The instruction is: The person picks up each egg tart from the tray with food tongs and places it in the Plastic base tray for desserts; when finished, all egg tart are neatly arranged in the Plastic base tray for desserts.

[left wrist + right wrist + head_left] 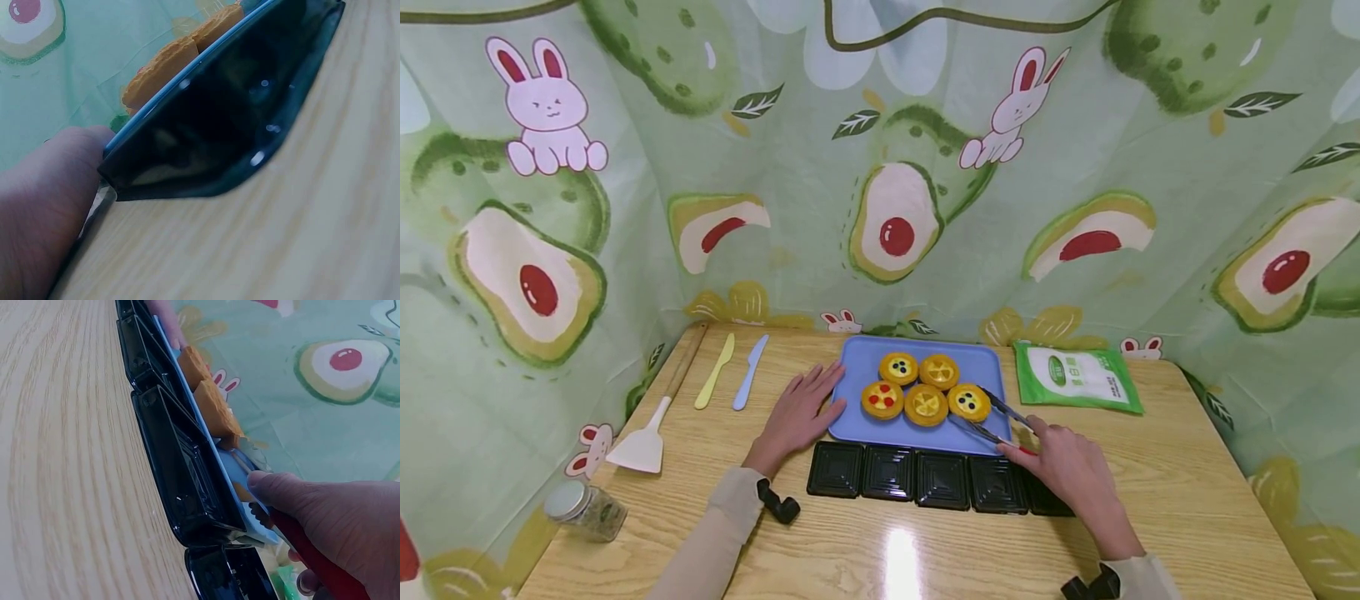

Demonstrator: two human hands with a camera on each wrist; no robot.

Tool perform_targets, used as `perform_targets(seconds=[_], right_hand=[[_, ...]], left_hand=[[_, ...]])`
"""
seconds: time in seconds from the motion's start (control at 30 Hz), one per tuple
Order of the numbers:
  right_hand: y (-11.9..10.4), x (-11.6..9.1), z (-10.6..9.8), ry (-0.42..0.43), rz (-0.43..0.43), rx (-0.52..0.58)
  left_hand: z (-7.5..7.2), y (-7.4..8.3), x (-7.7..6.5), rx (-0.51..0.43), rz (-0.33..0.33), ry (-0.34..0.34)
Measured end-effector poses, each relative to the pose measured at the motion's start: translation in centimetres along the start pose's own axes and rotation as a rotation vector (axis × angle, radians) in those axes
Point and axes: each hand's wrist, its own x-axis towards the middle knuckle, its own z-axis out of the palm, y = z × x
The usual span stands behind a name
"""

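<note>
The hands are well apart: the left hand [805, 406] lies with fingers extended against the left edge of the blue tray [856, 367], forearm slanting in from the near side, while the right hand [1071, 462] grips the tongs [1009, 410], whose arms lie on either side of the rightmost tart [968, 403] on the tray (whether they squeeze it, I cannot tell). The head view shows all five tarts' toppings; the right wrist view shows instead their crinkled brown sides and the red handle [312, 553] under the fingers. Glossy black boxes [890, 472], square with stepped bases, line the tray's near side, on a surface [842, 546] of pale wood grain.
</note>
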Motion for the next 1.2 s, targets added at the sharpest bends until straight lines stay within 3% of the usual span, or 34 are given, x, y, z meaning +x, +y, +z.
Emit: perform_targets(seconds=[1.2], right_hand=[[0.4, -0.1, -1.1, 0.051, -0.021, 0.02]], left_hand=[[-0.1, 0.1, -0.1, 0.0, -0.01, -0.006]])
